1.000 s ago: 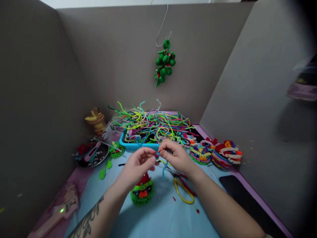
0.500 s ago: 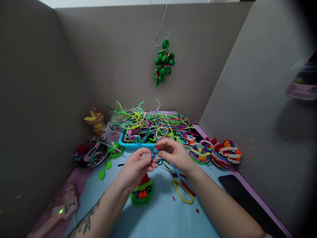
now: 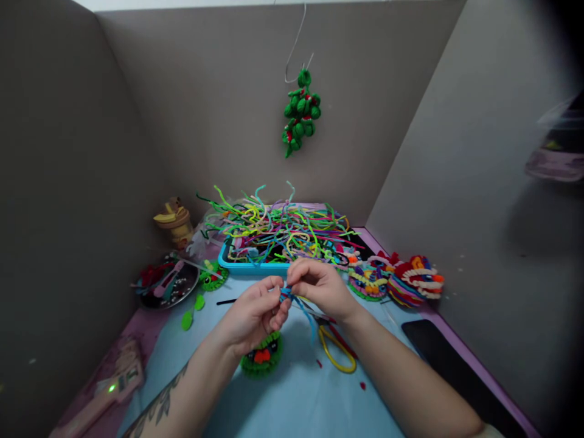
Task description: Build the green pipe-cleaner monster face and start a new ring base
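Between my two hands is a blue pipe cleaner, bent into a small coil, with a loose tail hanging down to the right. My left hand pinches the coil between thumb and fingers. On its other side my right hand is closed on the same pipe cleaner, fingertips almost touching the left ones. Under my left wrist sits a round green figure with an orange beak-like piece, its top partly hidden. Yellow-handled scissors lie below my right hand, their blades partly covered.
Behind my hands a blue tray overflows with colourful pipe cleaners. Finished fuzzy pieces lie at right, near a dark phone-like slab. At left are a metal bowl and a pink glue gun. Grey panels surround the table.
My right fingers have shifted a little on the blue pipe cleaner, and its loose tail now hangs more to the left. My left hand has lowered slightly over the green figure.
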The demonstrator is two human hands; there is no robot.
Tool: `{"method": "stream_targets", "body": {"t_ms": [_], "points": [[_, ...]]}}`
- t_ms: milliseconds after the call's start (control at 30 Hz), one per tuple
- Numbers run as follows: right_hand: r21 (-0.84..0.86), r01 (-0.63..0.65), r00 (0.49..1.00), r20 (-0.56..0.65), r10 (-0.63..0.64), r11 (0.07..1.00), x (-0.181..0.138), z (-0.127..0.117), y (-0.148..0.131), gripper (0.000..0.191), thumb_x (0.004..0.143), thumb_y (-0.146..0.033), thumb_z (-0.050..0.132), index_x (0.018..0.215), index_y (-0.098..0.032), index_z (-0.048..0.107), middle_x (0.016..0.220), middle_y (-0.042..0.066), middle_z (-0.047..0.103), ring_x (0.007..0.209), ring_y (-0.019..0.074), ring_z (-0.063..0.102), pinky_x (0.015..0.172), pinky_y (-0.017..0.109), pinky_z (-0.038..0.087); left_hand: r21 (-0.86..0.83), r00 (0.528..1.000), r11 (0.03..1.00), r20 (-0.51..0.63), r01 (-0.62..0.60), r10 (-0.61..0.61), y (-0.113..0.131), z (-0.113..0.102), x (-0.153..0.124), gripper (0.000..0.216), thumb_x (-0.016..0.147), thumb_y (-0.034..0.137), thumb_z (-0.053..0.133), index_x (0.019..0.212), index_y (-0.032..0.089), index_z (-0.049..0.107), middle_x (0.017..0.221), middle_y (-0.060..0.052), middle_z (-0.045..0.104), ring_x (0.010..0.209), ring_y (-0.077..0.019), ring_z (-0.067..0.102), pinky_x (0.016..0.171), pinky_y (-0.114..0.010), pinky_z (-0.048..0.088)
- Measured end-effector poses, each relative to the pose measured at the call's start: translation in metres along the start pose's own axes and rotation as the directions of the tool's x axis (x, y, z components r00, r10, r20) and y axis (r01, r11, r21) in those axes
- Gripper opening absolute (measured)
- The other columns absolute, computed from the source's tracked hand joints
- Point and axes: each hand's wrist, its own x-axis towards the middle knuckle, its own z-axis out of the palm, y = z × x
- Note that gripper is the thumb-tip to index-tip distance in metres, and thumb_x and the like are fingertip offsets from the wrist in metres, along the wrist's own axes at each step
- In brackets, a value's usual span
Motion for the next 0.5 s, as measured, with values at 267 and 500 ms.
{"method": "stream_targets", "body": {"t_ms": [267, 500], "points": [[-0.102, -0.044, 0.977, -0.212, 0.022, 0.994, 0.0014, 0.0018, 0.0041, 0.004, 0.071, -0.021, 0.071, 0.073, -0.020, 0.068, 0.073, 0.000, 0.064, 0.071, 0.0135, 0.059, 0.066, 0.026, 0.049, 0.557, 0.881, 0.787, -0.193, -0.263, 0.432, 0.0055, 0.0008, -0.0001, 0.028, 0.069, 0.030, 0.073, 0.091, 0.017, 0.060, 0.073, -0.001, 0.066, 0.067, -0.0130, 0.063, 0.055, -0.020, 0.050], [-0.105, -0.080, 0.983, -0.174, 0.060, 0.991, -0.0010, 0.0054, 0.0057, 0.016, 0.071, -0.022, 0.071, 0.087, -0.021, 0.069, 0.079, 0.001, 0.066, 0.073, 0.0142, 0.061, 0.066, 0.026, 0.050, 0.817, 0.761, 0.511, -0.147, -0.266, 0.631, 0.0049, 0.0022, -0.0050, 0.014, 0.075, 0.026, 0.067, 0.085, 0.016, 0.069, 0.077, -0.003, 0.071, 0.068, -0.0146, 0.064, 0.064, -0.024, 0.052]]}}
